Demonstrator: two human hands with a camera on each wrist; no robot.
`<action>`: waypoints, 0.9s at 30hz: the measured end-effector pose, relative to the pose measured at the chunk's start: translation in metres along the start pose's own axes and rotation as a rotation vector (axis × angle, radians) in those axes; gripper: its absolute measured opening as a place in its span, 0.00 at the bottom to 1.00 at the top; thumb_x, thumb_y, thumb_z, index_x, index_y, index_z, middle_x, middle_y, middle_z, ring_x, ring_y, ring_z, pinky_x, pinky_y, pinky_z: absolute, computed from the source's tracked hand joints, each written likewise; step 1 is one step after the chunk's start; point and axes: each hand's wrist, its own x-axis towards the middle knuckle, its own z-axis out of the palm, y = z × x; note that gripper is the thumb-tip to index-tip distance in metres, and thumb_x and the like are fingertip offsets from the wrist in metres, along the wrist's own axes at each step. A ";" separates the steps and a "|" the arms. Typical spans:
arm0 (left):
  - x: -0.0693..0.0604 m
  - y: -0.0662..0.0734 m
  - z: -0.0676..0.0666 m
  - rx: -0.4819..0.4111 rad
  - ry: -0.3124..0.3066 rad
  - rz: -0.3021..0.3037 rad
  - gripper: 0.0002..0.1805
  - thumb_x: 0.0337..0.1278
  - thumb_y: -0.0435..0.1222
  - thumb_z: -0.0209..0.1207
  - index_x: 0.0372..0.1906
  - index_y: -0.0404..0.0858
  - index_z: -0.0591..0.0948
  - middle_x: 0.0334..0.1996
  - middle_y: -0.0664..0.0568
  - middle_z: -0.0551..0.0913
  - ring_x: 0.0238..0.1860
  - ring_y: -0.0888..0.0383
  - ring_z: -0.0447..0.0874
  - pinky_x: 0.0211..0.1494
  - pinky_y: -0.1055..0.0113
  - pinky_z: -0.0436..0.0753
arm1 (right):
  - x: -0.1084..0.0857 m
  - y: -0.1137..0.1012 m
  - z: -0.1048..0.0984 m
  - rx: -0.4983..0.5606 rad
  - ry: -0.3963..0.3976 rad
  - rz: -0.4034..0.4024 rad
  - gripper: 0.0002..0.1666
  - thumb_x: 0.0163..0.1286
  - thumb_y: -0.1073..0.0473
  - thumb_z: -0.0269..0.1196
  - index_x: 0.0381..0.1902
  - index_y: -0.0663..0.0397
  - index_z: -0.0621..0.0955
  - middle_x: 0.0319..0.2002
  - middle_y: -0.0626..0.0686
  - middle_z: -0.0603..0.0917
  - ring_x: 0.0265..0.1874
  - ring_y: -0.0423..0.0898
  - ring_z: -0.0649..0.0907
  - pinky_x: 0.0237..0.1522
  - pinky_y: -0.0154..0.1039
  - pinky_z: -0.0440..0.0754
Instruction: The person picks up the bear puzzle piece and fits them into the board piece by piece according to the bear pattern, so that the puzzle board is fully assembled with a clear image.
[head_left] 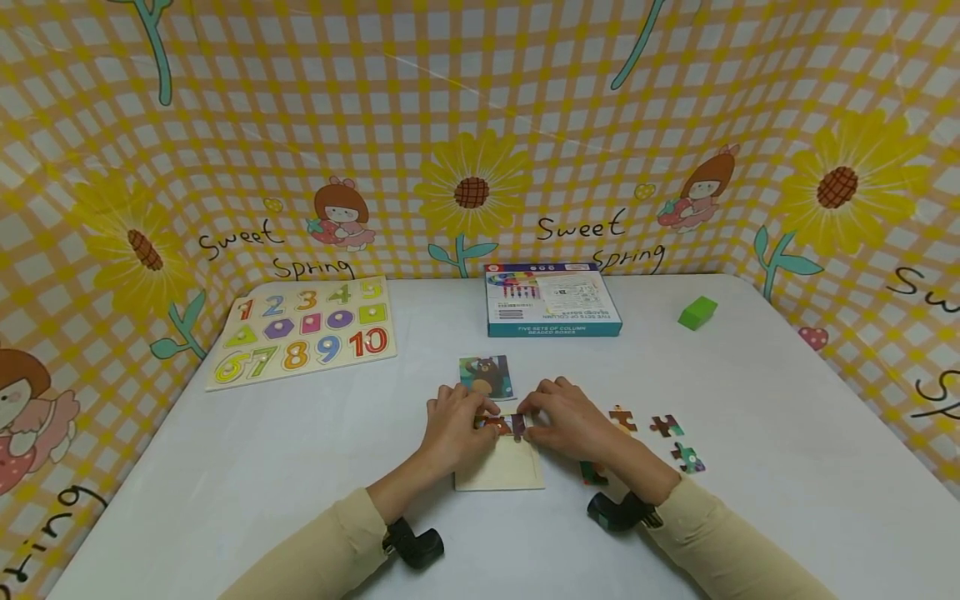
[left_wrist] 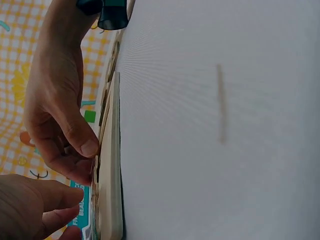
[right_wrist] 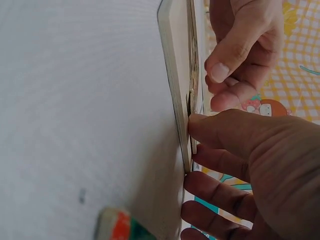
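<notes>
A shallow wooden puzzle tray (head_left: 498, 468) lies flat in front of me, with jigsaw pieces (head_left: 504, 426) along its far end. My right hand (head_left: 573, 421) pinches a dark jigsaw piece (head_left: 518, 427) between thumb and index finger at the tray's far right corner. Its other fingers spread beyond the tray's edge in the right wrist view. My left hand (head_left: 456, 425) rests at the far left part, thumb and bent index beside the pieces. In the right wrist view, nothing shows between the left hand's (right_wrist: 245, 55) fingertips. A bear picture card (head_left: 486, 377) lies just beyond the tray.
Loose jigsaw pieces (head_left: 665, 426) lie to the right, one partly under my right forearm. A number-and-shape board (head_left: 303, 329) is at the back left, a flat box (head_left: 553, 302) at the back middle, a green block (head_left: 698, 312) at the back right.
</notes>
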 end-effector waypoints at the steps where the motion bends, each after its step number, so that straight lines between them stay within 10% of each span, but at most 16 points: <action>1: 0.001 0.000 0.001 -0.003 0.000 0.004 0.08 0.48 0.38 0.65 0.36 0.43 0.85 0.33 0.49 0.75 0.39 0.55 0.62 0.43 0.60 0.57 | 0.000 0.000 0.000 0.001 0.000 0.000 0.14 0.52 0.56 0.69 0.39 0.47 0.85 0.35 0.47 0.79 0.37 0.44 0.70 0.42 0.41 0.68; 27: 0.004 0.005 0.015 0.070 -0.003 0.005 0.06 0.46 0.37 0.62 0.33 0.46 0.85 0.34 0.54 0.75 0.39 0.57 0.62 0.45 0.60 0.58 | 0.000 0.001 0.001 -0.013 0.009 -0.009 0.14 0.52 0.55 0.70 0.39 0.48 0.85 0.34 0.46 0.78 0.36 0.44 0.70 0.40 0.39 0.66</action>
